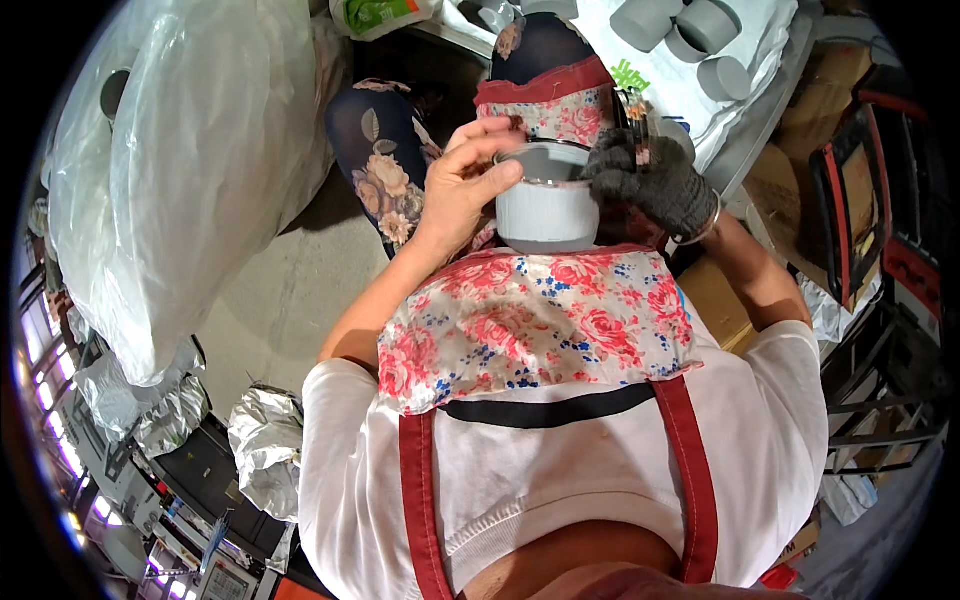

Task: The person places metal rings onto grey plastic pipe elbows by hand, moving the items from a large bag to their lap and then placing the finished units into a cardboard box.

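A grey, round, hollow plastic pipe fitting (pixel 548 213) rests over my lap with its wide opening facing up. My bare left hand (pixel 468 185) grips its left side, thumb on the rim; its upper fingers are blurred. On the opposite side my right hand (pixel 650 185), in a dark knit glove, has its fingers closed at the rim. A thin line, perhaps a blade or a shaving, runs along the rim near the glove; I cannot make out which. Just beyond the glove is a shiny, brownish object (pixel 636 115), partly hidden.
Several similar grey fittings (pixel 722 78) lie on a white plastic sheet (pixel 765 45) at the far right. A big translucent bag (pixel 200 130) fills the left side. Cardboard (pixel 720 305) and a red-and-black frame (pixel 850 200) stand on the right. Crumpled silvery wrapping (pixel 268 445) sits lower left.
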`<state>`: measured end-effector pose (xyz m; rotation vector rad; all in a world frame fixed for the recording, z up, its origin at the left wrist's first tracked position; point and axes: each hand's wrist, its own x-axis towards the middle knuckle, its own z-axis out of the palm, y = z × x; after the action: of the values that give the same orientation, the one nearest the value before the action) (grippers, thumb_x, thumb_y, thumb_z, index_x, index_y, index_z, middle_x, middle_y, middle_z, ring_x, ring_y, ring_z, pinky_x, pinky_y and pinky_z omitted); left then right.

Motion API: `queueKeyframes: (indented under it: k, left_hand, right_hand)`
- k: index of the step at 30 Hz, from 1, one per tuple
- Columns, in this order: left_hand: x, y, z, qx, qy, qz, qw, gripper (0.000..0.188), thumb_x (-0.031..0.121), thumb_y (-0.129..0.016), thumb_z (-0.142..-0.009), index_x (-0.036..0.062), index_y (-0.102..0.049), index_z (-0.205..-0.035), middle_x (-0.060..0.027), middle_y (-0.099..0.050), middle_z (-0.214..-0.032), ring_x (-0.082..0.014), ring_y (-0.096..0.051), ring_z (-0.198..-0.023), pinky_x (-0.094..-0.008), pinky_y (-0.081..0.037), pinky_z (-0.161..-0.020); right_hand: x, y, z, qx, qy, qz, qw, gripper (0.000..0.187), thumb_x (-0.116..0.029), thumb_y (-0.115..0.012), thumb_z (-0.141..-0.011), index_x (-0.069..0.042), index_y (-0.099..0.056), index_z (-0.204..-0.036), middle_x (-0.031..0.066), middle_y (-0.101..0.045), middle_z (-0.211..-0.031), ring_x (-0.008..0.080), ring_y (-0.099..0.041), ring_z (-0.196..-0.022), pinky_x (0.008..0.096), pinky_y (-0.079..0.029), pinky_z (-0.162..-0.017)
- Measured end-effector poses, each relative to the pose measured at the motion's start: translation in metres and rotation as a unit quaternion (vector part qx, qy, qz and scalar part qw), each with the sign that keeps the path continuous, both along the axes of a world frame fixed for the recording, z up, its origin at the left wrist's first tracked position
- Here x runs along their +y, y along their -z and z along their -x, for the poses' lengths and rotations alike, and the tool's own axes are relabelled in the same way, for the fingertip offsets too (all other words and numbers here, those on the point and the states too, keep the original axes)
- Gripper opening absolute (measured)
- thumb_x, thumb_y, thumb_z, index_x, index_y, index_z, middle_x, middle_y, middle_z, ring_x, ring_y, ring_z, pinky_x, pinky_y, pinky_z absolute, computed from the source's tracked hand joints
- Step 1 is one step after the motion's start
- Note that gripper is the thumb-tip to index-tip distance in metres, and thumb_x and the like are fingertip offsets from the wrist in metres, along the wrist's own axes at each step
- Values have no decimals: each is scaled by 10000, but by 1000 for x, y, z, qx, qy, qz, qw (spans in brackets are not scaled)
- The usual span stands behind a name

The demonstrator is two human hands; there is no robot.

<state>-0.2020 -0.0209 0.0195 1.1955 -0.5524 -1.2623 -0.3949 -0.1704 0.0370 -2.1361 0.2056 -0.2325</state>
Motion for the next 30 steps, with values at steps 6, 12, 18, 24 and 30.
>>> queueKeyframes:
  k: [6,12,18,24,30]
  left_hand:
    - [-1,-34,-7,216,87,-84,969,428,228,-495,-839,-40,-434,-1168,-135,-544,-1062,-184,-544,-960,-290,-440,-835]
    - [-5,-50,0,184,56,-57,980,282,136,-490,-852,-32,-522,-1075,-83,-584,-982,-124,-555,-869,-250,-443,-786]
    - [-2,-62,4,40,63,-55,996,115,73,-531,-836,-19,-593,-805,-64,-611,-874,-76,-529,-761,-216,-419,-691]
    - [0,-66,5,-13,26,18,999,170,27,-581,-787,7,-514,-632,-49,-555,-744,-122,-526,-767,-271,-409,-729]
    - [-1,-63,-4,46,9,31,998,172,-19,-603,-746,11,-497,-614,-51,-540,-733,-137,-522,-768,-270,-400,-709]
  right_hand:
    - [23,-20,1,64,217,-275,934,239,-182,-629,-764,-22,-588,-937,74,-625,-865,125,-575,-769,269,-468,-700]
    - [30,-13,-14,31,217,-227,949,204,-166,-600,-781,-25,-576,-926,82,-585,-819,151,-541,-730,288,-445,-658]
    - [30,-12,-12,9,90,-242,966,311,-75,-546,-720,-60,-519,-1029,136,-556,-925,287,-556,-842,366,-452,-707]
    - [11,-18,-32,-160,-44,111,980,259,-93,-500,-717,-71,-548,-970,111,-563,-846,263,-575,-766,358,-470,-642]
    - [2,-19,-57,-164,-108,183,963,161,-111,-515,-706,-75,-564,-856,92,-551,-775,236,-578,-705,336,-472,-578]
